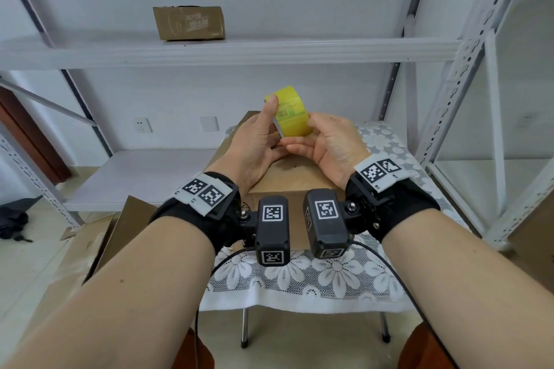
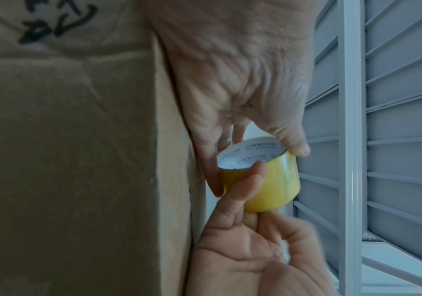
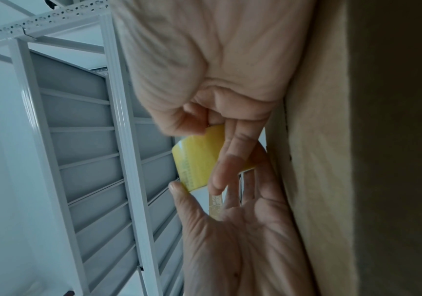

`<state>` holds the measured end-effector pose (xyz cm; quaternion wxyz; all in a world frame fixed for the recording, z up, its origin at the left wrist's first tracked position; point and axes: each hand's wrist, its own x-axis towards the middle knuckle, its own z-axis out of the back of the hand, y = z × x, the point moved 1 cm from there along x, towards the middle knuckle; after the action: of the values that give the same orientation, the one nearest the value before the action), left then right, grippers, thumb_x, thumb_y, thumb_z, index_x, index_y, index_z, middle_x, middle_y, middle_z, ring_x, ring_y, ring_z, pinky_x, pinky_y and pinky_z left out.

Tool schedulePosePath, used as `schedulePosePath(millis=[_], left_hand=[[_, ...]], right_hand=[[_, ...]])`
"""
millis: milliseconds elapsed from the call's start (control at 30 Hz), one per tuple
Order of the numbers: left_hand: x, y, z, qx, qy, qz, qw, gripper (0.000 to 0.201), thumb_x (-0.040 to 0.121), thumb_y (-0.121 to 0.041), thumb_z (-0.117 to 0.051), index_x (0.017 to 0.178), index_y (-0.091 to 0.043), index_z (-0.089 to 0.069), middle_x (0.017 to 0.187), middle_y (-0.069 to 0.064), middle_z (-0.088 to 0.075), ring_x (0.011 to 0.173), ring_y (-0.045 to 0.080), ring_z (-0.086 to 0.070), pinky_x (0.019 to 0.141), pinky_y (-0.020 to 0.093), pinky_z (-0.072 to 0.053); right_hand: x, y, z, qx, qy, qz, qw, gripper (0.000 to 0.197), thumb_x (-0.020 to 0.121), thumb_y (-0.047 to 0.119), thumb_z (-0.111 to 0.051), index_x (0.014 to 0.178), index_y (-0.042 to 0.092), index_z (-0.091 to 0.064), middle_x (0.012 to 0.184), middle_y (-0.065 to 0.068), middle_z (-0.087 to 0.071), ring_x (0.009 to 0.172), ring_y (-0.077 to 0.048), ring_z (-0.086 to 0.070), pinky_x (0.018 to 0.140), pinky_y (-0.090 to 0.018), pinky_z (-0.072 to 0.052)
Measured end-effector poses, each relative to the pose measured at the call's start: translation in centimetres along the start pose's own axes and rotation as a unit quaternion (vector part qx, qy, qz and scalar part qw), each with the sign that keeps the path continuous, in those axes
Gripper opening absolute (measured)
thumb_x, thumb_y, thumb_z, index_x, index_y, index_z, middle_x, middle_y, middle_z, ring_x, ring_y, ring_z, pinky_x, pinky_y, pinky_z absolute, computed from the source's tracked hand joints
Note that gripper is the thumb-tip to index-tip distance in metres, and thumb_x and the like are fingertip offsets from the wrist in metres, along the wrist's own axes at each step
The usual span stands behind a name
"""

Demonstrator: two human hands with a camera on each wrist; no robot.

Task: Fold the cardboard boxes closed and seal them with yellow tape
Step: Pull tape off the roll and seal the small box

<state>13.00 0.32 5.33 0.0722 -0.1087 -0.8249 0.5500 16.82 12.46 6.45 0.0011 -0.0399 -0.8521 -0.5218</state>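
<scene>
We hold the yellow tape roll (image 1: pixel 290 112) raised above the cardboard box (image 1: pixel 292 177) on the near table. Our left hand (image 1: pixel 254 144) grips its left rim, thumb up; our right hand (image 1: pixel 326 144) curls its fingers round the right side.

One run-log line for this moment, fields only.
stage: finding tape end | left hand: holds yellow tape roll | right hand: fingers on roll | cardboard box: untaped
</scene>
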Motion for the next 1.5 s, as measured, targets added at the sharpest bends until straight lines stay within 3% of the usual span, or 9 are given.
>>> schedulePosePath(millis=[100, 367, 433, 533, 800, 967, 1167, 1300, 1500], left_hand=[[-0.03, -0.02, 0.01, 0.000, 0.001, 0.002, 1.000, 0.042, 0.095, -0.046, -0.054, 0.113, -0.009, -0.063, 0.096, 0.007, -0.076, 0.091, 0.020, -0.072, 0.074, 0.035, -0.059], [-0.05, 0.06, -0.14, 0.006, 0.000, -0.002, 1.000, 0.053, 0.094, -0.047, -0.054, 0.125, -0.005, -0.058, 0.113, 0.013, -0.071, 0.102, 0.025, -0.070, 0.077, 0.036, -0.058], [0.02, 0.05, -0.18, 0.007, -0.002, -0.002, 1.000, 0.050, 0.094, -0.047, -0.055, 0.122, -0.007, -0.060, 0.111, 0.012, -0.072, 0.100, 0.024, -0.070, 0.076, 0.035, -0.058], [0.14, 0.06, -0.21, 0.007, -0.004, 0.000, 1.000, 0.043, 0.094, -0.045, -0.056, 0.117, -0.009, -0.062, 0.106, 0.010, -0.073, 0.094, 0.022, -0.071, 0.075, 0.035, -0.059], [0.34, 0.06, -0.16, 0.004, -0.009, 0.001, 1.000, 0.044, 0.094, -0.044, -0.056, 0.118, -0.007, -0.061, 0.105, 0.012, -0.073, 0.094, 0.025, -0.071, 0.074, 0.036, -0.058], [0.30, 0.12, -0.02, 0.003, -0.004, 0.002, 1.000, 0.039, 0.095, -0.044, -0.055, 0.112, -0.010, -0.063, 0.102, 0.010, -0.074, 0.096, 0.024, -0.071, 0.079, 0.038, -0.059], [0.13, 0.01, -0.07, 0.003, -0.005, -0.001, 1.000, 0.043, 0.095, -0.044, -0.055, 0.116, -0.007, -0.061, 0.104, 0.011, -0.073, 0.095, 0.024, -0.071, 0.077, 0.036, -0.059], [0.13, 0.09, 0.00, -0.002, -0.007, 0.001, 1.000, 0.051, 0.094, -0.046, -0.056, 0.124, -0.005, -0.058, 0.110, 0.013, -0.071, 0.100, 0.026, -0.069, 0.074, 0.036, -0.058], [0.27, 0.16, 0.07, -0.003, -0.002, -0.002, 1.000, 0.050, 0.094, -0.046, -0.055, 0.124, -0.006, -0.058, 0.110, 0.013, -0.072, 0.098, 0.025, -0.070, 0.076, 0.037, -0.058]], right_hand=[[-0.05, 0.00, -0.03, 0.010, -0.006, 0.001, 1.000, 0.012, 0.094, 0.001, -0.048, 0.085, -0.002, -0.055, 0.073, -0.017, -0.069, 0.059, -0.028, -0.068, 0.053, -0.028, -0.058], [0.11, -0.17, 0.09, 0.016, -0.008, -0.011, 1.000, 0.015, 0.090, -0.006, -0.046, 0.091, -0.003, -0.061, 0.080, -0.018, -0.069, 0.064, -0.028, -0.069, 0.053, -0.026, -0.057], [0.10, -0.26, -0.03, 0.026, -0.013, -0.033, 0.999, 0.015, 0.088, -0.005, -0.047, 0.095, -0.003, -0.060, 0.085, -0.017, -0.068, 0.063, -0.024, -0.068, 0.052, -0.024, -0.055], [0.14, -0.36, -0.16, 0.041, -0.034, -0.046, 0.998, 0.007, 0.090, 0.003, -0.053, 0.086, 0.004, -0.059, 0.080, -0.013, -0.065, 0.057, -0.019, -0.065, 0.049, -0.022, -0.051], [0.51, -0.46, 0.05, 0.037, -0.024, -0.043, 0.998, 0.024, 0.084, -0.009, -0.045, 0.090, 0.005, -0.064, 0.079, -0.012, -0.067, 0.058, -0.018, -0.063, 0.051, -0.021, -0.049], [0.41, -0.50, 0.00, 0.056, -0.041, -0.045, 0.997, 0.010, 0.090, 0.002, -0.053, 0.084, 0.005, -0.059, 0.069, -0.009, -0.067, 0.055, -0.020, -0.062, 0.049, -0.022, -0.048], [0.39, -0.56, 0.05, 0.041, -0.018, -0.035, 0.998, 0.024, 0.088, -0.009, -0.044, 0.093, 0.004, -0.064, 0.080, -0.013, -0.067, 0.057, -0.017, -0.063, 0.051, -0.021, -0.050], [0.31, -0.64, 0.11, 0.053, -0.018, -0.037, 0.998, 0.012, 0.091, -0.001, -0.054, 0.088, 0.006, -0.063, 0.077, -0.011, -0.068, 0.058, -0.018, -0.064, 0.050, -0.020, -0.051], [0.29, -0.65, 0.06, 0.035, -0.008, -0.029, 0.999, 0.020, 0.089, -0.008, -0.050, 0.092, 0.004, -0.066, 0.080, -0.012, -0.069, 0.057, -0.016, -0.063, 0.053, -0.020, -0.050]])
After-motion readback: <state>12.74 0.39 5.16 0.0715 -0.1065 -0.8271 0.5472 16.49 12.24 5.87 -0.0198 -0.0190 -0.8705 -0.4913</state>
